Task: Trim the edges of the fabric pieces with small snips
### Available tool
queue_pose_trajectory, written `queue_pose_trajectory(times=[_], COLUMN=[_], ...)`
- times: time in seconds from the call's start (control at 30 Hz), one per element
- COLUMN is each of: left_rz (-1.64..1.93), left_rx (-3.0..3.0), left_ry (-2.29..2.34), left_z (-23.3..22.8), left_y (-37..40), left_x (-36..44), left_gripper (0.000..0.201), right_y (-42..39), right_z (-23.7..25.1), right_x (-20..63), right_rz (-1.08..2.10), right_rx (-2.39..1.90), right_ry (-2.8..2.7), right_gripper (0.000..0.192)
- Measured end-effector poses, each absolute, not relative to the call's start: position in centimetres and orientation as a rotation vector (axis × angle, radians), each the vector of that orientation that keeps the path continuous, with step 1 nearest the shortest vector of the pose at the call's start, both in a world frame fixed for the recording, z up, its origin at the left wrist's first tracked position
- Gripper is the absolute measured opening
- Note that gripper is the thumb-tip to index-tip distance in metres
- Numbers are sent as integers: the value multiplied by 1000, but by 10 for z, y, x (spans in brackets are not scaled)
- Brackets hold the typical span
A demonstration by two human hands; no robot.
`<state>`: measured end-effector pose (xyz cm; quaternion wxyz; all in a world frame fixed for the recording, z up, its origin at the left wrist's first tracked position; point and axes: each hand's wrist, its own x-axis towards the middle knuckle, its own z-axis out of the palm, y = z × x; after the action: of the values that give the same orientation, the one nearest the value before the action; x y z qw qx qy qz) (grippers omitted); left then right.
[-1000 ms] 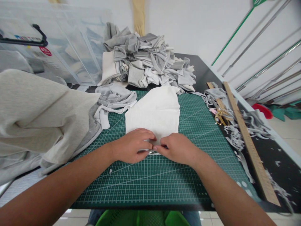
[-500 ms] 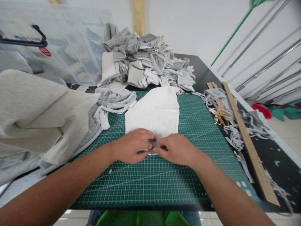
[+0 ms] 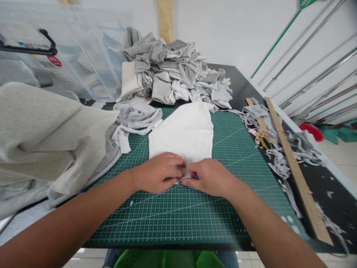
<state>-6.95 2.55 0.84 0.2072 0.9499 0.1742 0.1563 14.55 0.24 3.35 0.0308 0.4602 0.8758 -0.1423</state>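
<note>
A white fabric piece (image 3: 181, 132) lies flat on the green cutting mat (image 3: 195, 216). Both of my hands meet at its near edge. My left hand (image 3: 156, 173) rests knuckles up on that edge, its fingers curled and pinching the cloth. My right hand (image 3: 210, 176) touches the left one fingertip to fingertip and pinches the same edge. A small bluish bit shows under its fingers; I cannot tell what it is. The edge itself is hidden under both hands.
A heap of grey and white cloth pieces (image 3: 175, 70) sits at the back. A beige and grey garment (image 3: 50, 141) bulges at left before clear plastic bins (image 3: 69, 56). At right lie gold scissors (image 3: 262, 137), a wooden ruler (image 3: 295, 171) and fabric scraps (image 3: 281, 163).
My right hand has slid slightly left and nearer along the fabric's near edge. The greyish strip seen between the fingertips earlier is now covered. The fabric has not shifted.
</note>
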Motion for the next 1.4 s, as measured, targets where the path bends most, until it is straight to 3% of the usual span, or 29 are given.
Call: queue_pose_trajectory(times=[0.4, 0.6, 1.4], left_rz=[433, 452, 440], left_rx=[2642, 2647, 2631], left_ry=[472, 474, 471], left_z=[9, 7, 8], left_y=[26, 25, 26], left_x=[-69, -71, -70], left_gripper=[17, 19, 20], right_y=[5, 5, 6], right_z=[34, 34, 31], right_x=[148, 148, 148], right_rz=[-543, -507, -527], right_rx=[1327, 1319, 1317], right_ry=[2720, 2728, 2731], right_gripper=[53, 43, 39])
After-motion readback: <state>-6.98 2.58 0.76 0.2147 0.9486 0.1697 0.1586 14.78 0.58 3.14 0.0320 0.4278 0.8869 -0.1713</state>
